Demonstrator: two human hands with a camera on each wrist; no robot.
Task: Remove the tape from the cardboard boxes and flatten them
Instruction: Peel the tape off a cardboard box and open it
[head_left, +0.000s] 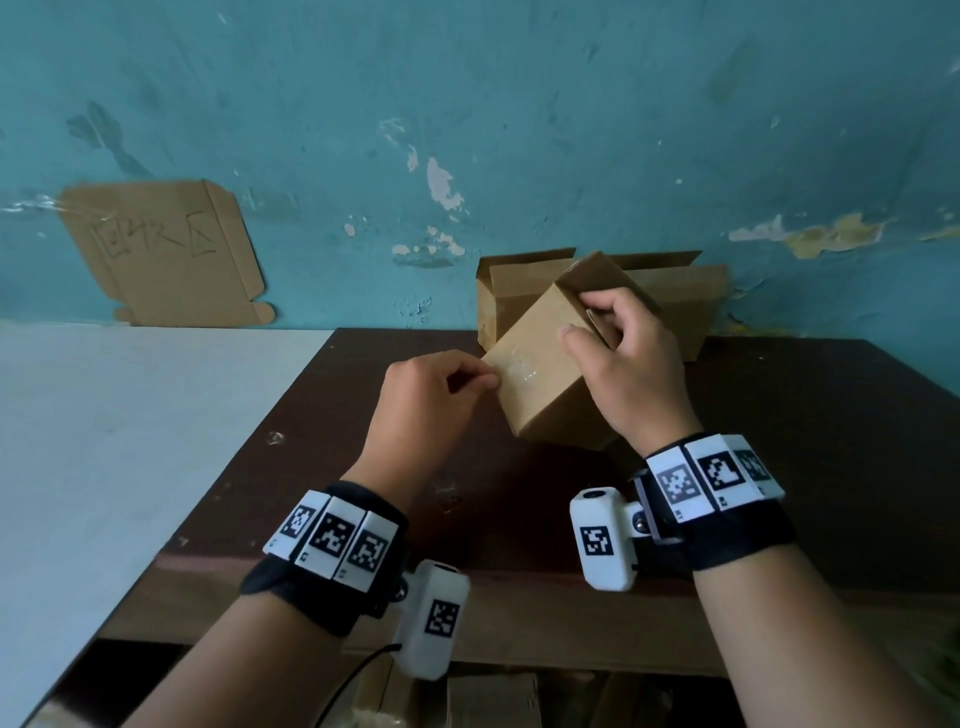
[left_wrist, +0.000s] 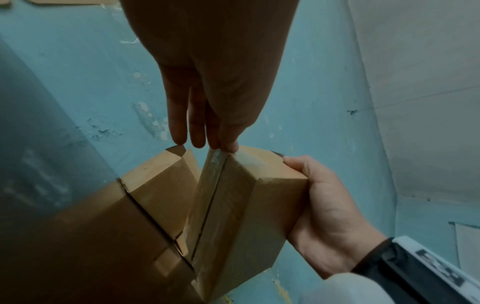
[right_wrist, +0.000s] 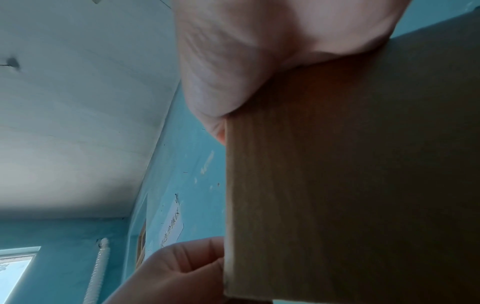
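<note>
Head view: soft, even daylight, no hard shadows; faint glare on the clear tape (head_left: 522, 370) across the small brown cardboard box (head_left: 550, 384). Wide-angle bending at the edges. Left wrist view dim; left hand (left_wrist: 213, 82) in dark silhouette, edges smeared. Right wrist view blurred up close; bright window (right_wrist: 15, 271) at lower left.

I see bare forearms, each with a black wrist strap (head_left: 332, 603) carrying white tiles with black square codes (head_left: 719, 473). A white camera block (head_left: 434, 618) with one code hangs beside each strap; a black cable (head_left: 358, 670) leaves the left one.
</note>
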